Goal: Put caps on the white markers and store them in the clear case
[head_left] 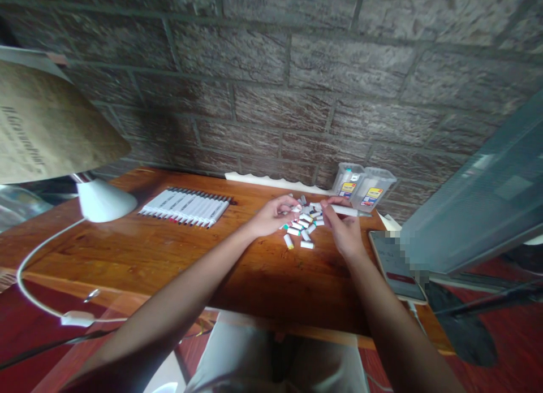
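Note:
Between the fingers of my right hand (344, 229) lies a white marker (345, 210), roughly level, one end pointing right. My left hand (275, 216) pinches a small white marker cap (298, 208) over the pile. Below and between both hands, several loose white caps (305, 224) with coloured ends, some green and some yellow, are scattered on the wooden desk. Farther left, a neat row of white markers (186, 206) lies side by side, their dark ends toward the wall.
Two clear plastic containers (368, 190) stand at the back right, one holding something blue-tipped. A tablet or phone (396, 268) lies at the desk's right edge. On the left stands a lamp (104, 199) with its cord hanging over the front edge. A brick wall (263, 121) rises behind.

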`<state>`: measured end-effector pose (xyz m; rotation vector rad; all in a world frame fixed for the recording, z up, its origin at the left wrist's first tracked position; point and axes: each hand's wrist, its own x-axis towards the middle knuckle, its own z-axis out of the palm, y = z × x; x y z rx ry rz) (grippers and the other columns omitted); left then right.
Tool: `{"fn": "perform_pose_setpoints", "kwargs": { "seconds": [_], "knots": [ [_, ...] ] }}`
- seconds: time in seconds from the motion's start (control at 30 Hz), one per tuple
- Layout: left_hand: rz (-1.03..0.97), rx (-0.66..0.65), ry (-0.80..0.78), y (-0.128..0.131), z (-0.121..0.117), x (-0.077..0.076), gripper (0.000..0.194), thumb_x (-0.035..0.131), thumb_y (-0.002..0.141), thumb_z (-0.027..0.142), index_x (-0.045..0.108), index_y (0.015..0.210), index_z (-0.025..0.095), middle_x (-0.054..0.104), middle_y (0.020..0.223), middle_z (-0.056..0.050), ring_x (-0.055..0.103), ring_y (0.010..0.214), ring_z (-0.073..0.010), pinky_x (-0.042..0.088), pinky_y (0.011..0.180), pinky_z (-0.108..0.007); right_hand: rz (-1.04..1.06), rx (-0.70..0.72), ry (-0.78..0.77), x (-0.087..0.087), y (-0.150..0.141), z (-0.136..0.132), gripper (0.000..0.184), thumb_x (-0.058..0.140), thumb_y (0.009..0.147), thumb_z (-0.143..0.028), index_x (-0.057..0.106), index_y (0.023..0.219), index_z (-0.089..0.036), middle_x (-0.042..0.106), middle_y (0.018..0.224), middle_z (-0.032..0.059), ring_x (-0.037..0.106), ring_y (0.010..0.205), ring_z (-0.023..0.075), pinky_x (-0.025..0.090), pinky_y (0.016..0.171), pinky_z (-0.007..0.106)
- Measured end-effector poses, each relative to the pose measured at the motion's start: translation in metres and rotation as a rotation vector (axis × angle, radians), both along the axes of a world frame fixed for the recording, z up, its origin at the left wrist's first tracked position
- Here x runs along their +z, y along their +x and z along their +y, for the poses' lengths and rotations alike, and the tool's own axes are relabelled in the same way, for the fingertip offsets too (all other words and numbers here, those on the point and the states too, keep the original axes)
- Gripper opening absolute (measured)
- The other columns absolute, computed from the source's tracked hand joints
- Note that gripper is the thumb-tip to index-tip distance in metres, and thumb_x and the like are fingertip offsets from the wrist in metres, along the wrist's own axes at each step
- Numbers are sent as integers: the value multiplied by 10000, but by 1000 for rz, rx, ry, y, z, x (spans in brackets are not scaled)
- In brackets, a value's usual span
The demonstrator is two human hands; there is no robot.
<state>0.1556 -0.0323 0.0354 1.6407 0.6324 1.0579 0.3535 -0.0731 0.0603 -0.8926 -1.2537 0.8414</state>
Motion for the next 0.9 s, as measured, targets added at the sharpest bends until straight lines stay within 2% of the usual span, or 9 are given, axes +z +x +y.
{"fn": "perform_pose_setpoints", "kwargs": {
  "seconds": [0.1, 0.17, 0.23, 0.37, 0.57, 0.9],
  "knots": [
    [0, 13, -11, 0, 0, 1, 413, 739, 776, 405, 601, 1045, 124, 690, 853, -50, 652, 742, -126, 520, 710, -249, -104, 8, -2, 1, 1, -2, 323, 684, 788, -502, 666, 967, -234, 672, 865, 25, 595, 705, 160, 451, 559, 259],
    [3, 4, -3, 1, -1, 1, 415, 734, 779, 411, 613, 1049, 119, 695, 860, -57, 655, 753, -132, 524, 719, -254, -140, 21, 6, 2, 0, -4, 358, 704, 770, -494, 684, 1016, -236, 700, 960, 42, 624, 768, 175, 478, 603, 270],
    [4, -6, 12, 1, -1, 1, 411, 730, 784, 408, 621, 1053, 116, 697, 854, -61, 655, 756, -134, 525, 723, -255, -158, 18, 0, 2, -2, -6, 377, 710, 760, -501, 695, 1002, -212, 711, 908, 46, 619, 721, 168, 471, 590, 271],
    [0, -31, 51, 2, -1, 1, 371, 725, 790, 394, 643, 1021, 116, 705, 909, -78, 657, 791, -138, 524, 751, -258, -196, -71, -14, 0, -5, -7, 357, 700, 762, -519, 698, 784, -162, 643, 634, 16, 529, 546, 132, 408, 516, 266],
    [37, -31, 46, 3, -3, 4, 387, 735, 775, 399, 676, 1015, 101, 721, 957, -101, 667, 836, -161, 525, 797, -293, -165, -88, 97, 0, -5, -6, 309, 718, 763, -457, 689, 903, -184, 692, 814, 34, 586, 647, 140, 452, 577, 262],
    [49, 36, 65, 3, -4, 5, 395, 786, 717, 391, 675, 968, 106, 734, 910, -88, 684, 812, -167, 537, 798, -297, -238, -107, 54, -5, -8, -8, 364, 714, 763, -489, 710, 923, -163, 680, 691, 29, 544, 525, 130, 395, 468, 244]
  ]
}}
